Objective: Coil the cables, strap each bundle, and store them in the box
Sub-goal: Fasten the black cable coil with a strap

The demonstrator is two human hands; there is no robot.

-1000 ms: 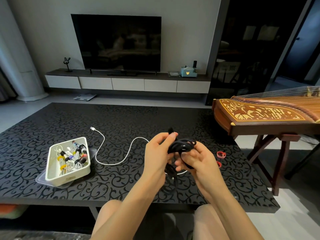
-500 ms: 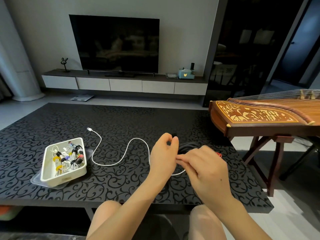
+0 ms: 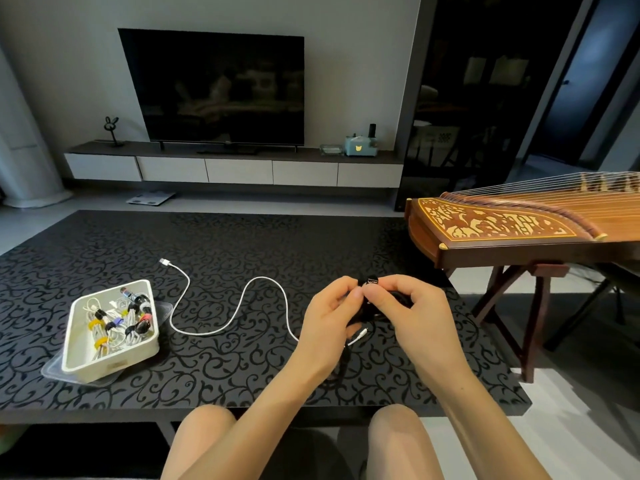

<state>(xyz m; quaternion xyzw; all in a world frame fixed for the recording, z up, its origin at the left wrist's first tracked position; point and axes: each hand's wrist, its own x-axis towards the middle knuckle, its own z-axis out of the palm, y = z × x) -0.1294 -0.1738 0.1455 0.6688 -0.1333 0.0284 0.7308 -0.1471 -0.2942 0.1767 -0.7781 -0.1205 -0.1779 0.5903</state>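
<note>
Left hand (image 3: 329, 313): well to the right of the box (image 3: 110, 363), fingers curled, fingertips closed on the strap (image 3: 370, 281).
Right hand (image 3: 415, 313): farther right of the box, thumb and forefinger pinched on the same strap, other fingers curled over the black bundle (image 3: 400, 298).
Black bundle: coiled, held just above the table (image 3: 242, 237). Its strap seemed to be mid-fastening, and a loose tail hung below the hands.
Box: already held several strapped bundles (image 3: 117, 323), so that part looked done.
White cable (image 3: 263, 277): uncoiled, snaking across the table just right of the box, one end toward the hands.
Left to do: finish this strap, box the bundle, then coil, strap and store the white cable.
</note>
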